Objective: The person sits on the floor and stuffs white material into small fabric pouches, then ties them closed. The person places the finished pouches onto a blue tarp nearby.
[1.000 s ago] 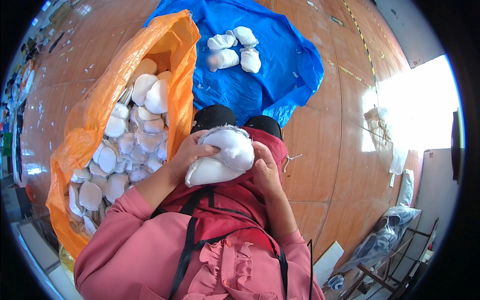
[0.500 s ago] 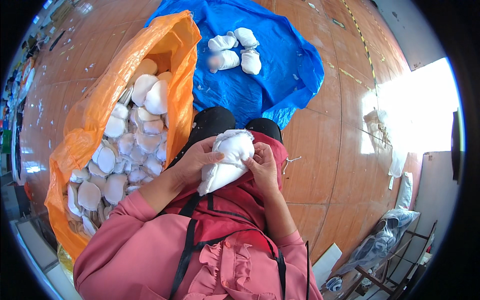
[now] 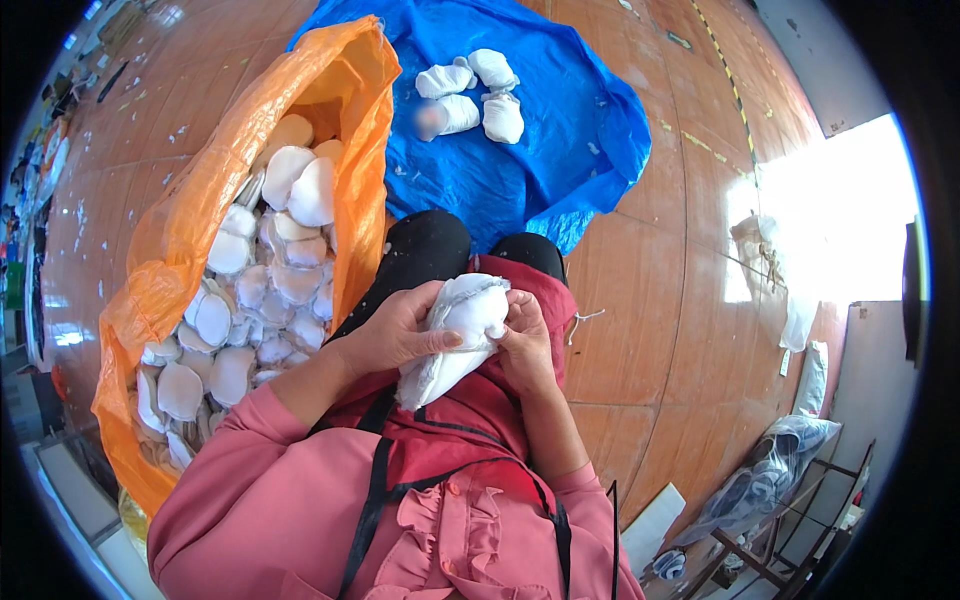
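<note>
A white padded fabric piece (image 3: 462, 318) with rough grey stitched edges is held above my lap, over the red apron. My left hand (image 3: 405, 328) grips its left side, the thumb lying across the front. At its right edge my right hand (image 3: 524, 338) pinches the cloth between thumb and fingers. The piece tilts, its narrower end pointing down toward me. Left of my legs stands an open orange sack (image 3: 362, 170), filled with many similar flat white and cream oval pads (image 3: 232, 375).
Beyond my knees a blue plastic sheet (image 3: 440, 185) is spread on the brown tiled floor (image 3: 625, 340). Several white stuffed bundles (image 3: 503, 118) lie on it. A plastic-wrapped bundle (image 3: 765, 470) and a metal frame (image 3: 770, 560) are at lower right.
My hands have lowered the white piece slightly toward me. My left thumb has slid further across its front, and the upper edge has tipped. My right hand still pinches its right side.
</note>
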The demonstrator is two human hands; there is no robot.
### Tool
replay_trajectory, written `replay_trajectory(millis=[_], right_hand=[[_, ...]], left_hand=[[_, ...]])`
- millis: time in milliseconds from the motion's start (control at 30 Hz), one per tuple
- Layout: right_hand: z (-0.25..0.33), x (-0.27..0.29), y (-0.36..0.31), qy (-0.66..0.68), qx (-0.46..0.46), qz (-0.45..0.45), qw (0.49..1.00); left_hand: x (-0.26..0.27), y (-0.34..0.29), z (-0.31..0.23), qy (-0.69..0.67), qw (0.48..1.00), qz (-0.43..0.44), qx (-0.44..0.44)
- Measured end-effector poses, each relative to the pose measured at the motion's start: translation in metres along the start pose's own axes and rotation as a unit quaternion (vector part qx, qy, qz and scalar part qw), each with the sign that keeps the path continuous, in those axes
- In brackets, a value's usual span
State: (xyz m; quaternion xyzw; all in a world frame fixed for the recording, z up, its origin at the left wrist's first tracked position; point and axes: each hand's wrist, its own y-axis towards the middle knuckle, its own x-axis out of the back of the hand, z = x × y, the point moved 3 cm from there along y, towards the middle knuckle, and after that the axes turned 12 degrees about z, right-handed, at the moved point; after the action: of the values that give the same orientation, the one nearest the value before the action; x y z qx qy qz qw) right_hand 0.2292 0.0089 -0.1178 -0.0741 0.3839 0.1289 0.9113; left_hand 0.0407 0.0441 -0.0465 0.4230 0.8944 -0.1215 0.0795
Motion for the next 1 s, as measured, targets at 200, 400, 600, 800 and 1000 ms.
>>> replay_trajectory(millis=[200,400,600,800,1000], right_hand=[[0.003,-0.001,-0.002,-0.005,0.05,-0.01,0.999],[0.01,0.0,-0.01,0.05,-0.024,-0.005,0.998],[-0.004,0.014,-0.011,-0.007,-0.082,0.083,0.993],[0.002,-0.004,0.001,-0.121,-0.1,0.083,0.984],[0.007,-0.021,-0.008,-0.066,-0.185,0.211,0.957]], left_hand=[[0.006,-0.003,-0.004,0.242,0.964,0.055,0.09],[0.008,-0.013,0.001,0.139,0.983,0.093,0.075],[0.012,-0.023,0.008,-0.083,0.976,0.169,0.113],[0.008,-0.02,0.013,-0.173,0.954,0.193,0.147],[0.005,-0.017,0.024,-0.189,0.932,0.261,0.167]])
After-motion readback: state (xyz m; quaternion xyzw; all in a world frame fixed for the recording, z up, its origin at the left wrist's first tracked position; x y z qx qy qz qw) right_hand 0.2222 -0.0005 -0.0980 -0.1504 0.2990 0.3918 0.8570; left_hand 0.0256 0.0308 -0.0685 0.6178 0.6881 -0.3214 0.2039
